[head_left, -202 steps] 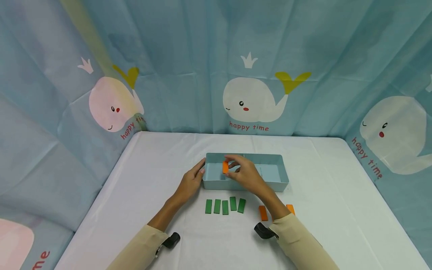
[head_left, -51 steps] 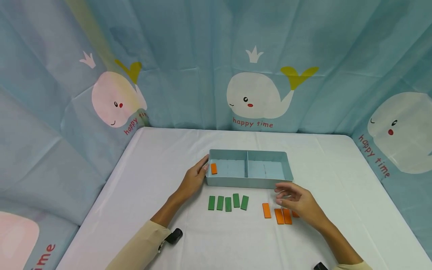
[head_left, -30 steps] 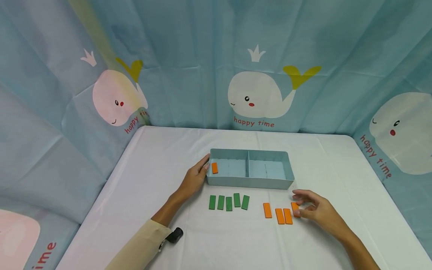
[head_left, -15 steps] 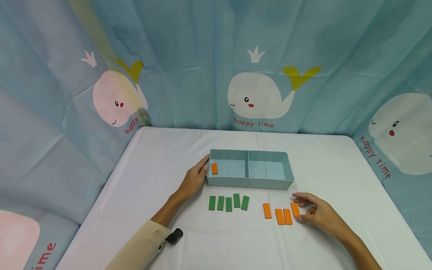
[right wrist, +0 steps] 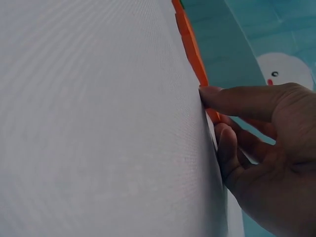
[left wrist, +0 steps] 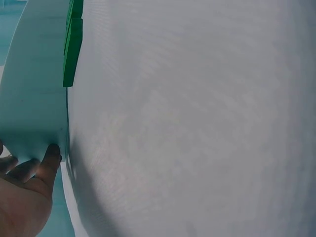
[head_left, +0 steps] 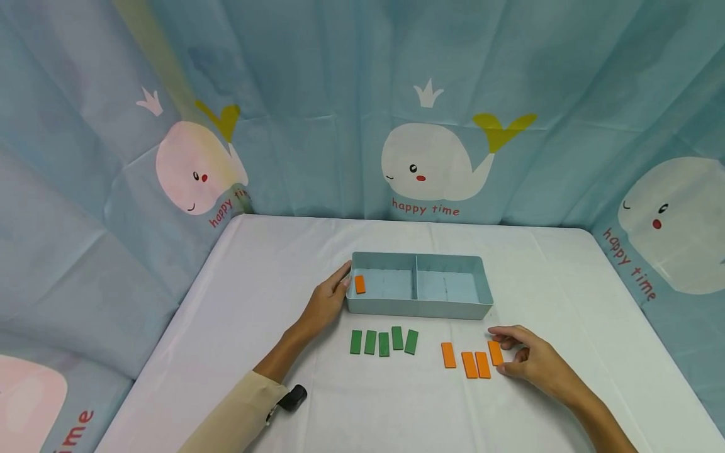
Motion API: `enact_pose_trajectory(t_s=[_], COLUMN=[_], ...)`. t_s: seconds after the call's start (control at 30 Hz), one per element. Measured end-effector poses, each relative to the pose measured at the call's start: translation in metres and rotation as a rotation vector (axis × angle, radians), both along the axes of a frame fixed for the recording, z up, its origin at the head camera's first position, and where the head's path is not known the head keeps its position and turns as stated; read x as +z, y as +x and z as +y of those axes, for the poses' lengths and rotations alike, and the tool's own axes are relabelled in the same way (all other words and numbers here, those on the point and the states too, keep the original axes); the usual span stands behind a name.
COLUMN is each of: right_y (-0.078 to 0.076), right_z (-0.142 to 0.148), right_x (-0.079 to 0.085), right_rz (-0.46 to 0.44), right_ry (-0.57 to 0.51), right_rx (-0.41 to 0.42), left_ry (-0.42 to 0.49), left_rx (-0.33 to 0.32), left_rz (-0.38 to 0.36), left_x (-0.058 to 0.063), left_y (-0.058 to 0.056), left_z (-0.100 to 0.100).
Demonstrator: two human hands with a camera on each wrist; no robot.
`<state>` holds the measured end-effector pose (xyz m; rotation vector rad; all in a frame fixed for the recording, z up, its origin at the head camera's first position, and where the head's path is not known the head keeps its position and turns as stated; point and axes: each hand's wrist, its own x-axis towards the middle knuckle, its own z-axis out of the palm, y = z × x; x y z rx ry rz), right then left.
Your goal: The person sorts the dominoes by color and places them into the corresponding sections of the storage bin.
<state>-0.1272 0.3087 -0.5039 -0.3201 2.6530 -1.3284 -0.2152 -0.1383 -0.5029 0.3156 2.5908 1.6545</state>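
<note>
A light blue box (head_left: pixel 420 307) with two compartments stands on the white table. My left hand (head_left: pixel 324 308) grips its left end; the left wrist view has the thumb (left wrist: pixel 51 158) pressed against the wall near a corner. One orange tile (head_left: pixel 360 284) lies inside the left compartment. In front of the box, my right hand (head_left: pixel 535 360) has thumb and fingers around the rightmost orange tile (head_left: pixel 495 353), which lies flat on the cloth. The right wrist view shows the thumb (right wrist: pixel 217 96) touching a tile edge, with fingers at the far side.
Several green tiles (head_left: pixel 384 344) lie in a loose row before the box's left half. Left of my right hand lie three more orange tiles (head_left: pixel 468 365). A whale-print curtain (head_left: pixel 317 157) hangs behind the table (head_left: pixel 272 251).
The orange tile my right hand held over the box now lies in the left compartment. That hand has moved right and down to the rightmost orange tile. The left hand stays at the box.
</note>
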Motion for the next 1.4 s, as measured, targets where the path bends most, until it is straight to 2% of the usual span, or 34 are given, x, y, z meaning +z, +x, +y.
enact_pose_trajectory(t_s=[0.63, 1.0, 1.4], right_y=[0.003, 0.005, -0.003], right_z=[-0.005, -0.023, -0.048], right_x=[0.007, 0.018, 0.024], right_rz=[0.040, 0.078, 0.099], right_ry=[0.019, -0.123, -0.144], right_rx=[-0.023, 0.085, 0.128], left_ry=[0.016, 0.017, 0.027], left_rx=[-0.015, -0.021, -0.020], left_rz=[0.010, 0.017, 0.006], left_x=[0.001, -0.001, -0.002], left_y=[0.000, -0.001, 0.000], left_z=[0.001, 0.000, -0.001])
